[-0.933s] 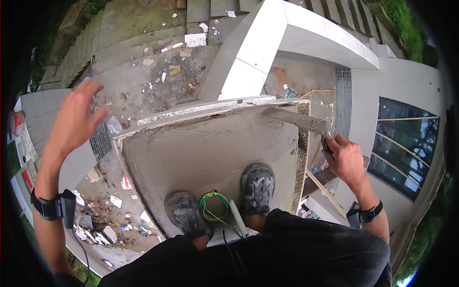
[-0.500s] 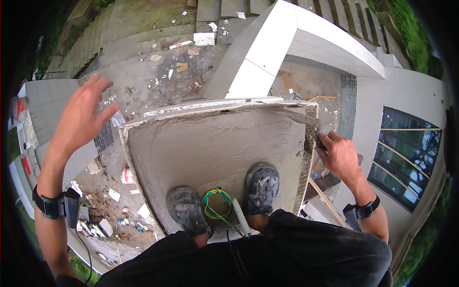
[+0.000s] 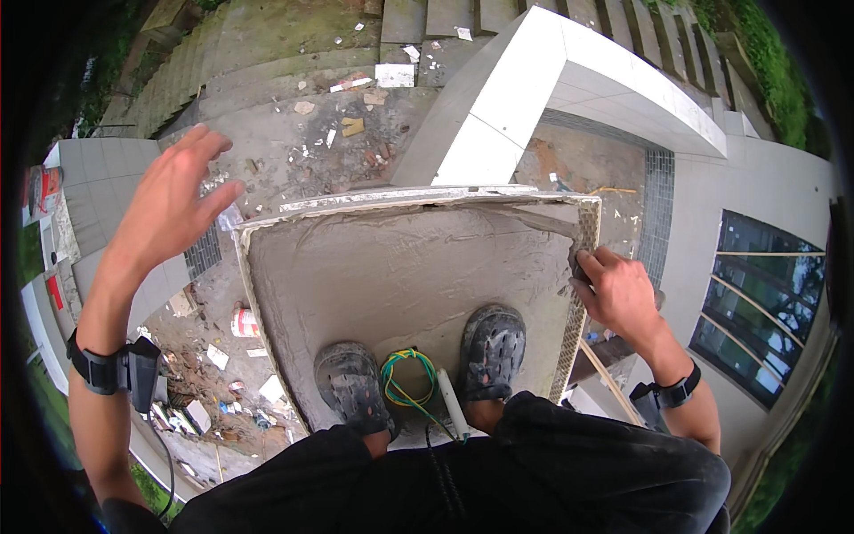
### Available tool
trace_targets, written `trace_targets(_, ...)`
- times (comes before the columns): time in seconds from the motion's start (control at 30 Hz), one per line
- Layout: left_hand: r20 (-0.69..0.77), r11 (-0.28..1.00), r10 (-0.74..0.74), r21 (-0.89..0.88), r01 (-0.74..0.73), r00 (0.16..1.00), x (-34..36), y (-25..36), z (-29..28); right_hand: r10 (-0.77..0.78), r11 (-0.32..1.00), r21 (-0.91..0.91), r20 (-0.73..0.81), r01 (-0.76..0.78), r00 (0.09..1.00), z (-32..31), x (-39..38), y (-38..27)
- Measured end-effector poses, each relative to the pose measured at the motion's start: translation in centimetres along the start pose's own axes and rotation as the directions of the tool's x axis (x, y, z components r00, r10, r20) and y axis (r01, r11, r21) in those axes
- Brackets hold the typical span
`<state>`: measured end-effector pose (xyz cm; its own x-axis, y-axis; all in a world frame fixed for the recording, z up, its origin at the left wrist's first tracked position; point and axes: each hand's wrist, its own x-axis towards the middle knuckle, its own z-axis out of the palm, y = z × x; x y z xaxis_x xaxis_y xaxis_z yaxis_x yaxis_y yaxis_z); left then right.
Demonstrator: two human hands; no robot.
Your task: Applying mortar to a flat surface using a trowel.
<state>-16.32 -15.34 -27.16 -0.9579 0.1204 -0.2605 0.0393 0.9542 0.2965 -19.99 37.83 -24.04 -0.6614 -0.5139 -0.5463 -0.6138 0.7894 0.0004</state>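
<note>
Under me is a slab coated in wet grey mortar [image 3: 391, 276], with smears and ridges across it. At its far right corner my right hand [image 3: 616, 287] is closed, thumb and fingers pinched at the edge strip [image 3: 583, 307], which has small holes. Dark, mortar-coated material shows at the fingertips; whether it is a tool or a lump I cannot tell. A long wedge-shaped mark [image 3: 534, 219] runs left from there along the far edge. My left hand [image 3: 173, 198] hangs in the air beyond the far left corner, fingers apart and holding nothing.
My dark clogs [image 3: 492, 351] stand on the slab. Between them lie a coiled yellow-green wire [image 3: 408, 377] and a white tube [image 3: 451, 405]. The slab's edges drop to rubble-strewn ground with a bucket [image 3: 245, 323]. A white beam [image 3: 498, 116] rises beyond the far edge.
My right hand has shifted slightly left and nearer along the slab's right edge, still closed. The view has shifted a little; my left hand stays raised and open.
</note>
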Motion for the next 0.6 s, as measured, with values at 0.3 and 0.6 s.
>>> trace_targets(0.3, -0.001, 1.000, 0.019, -0.011, -0.019, 1.000, 0.4, 0.4, 0.2, -0.101, 0.994, 0.034, -0.023, 0.102, 0.995, 0.5, 2.0, -2.0)
trace_targets(0.6, 0.019, 0.999, -0.035, -0.010, 0.035, 0.999, -0.1, 0.0, 0.3, -0.048, 0.999, 0.005, -0.038, 0.048, 0.998, -1.1, -0.9, 0.2)
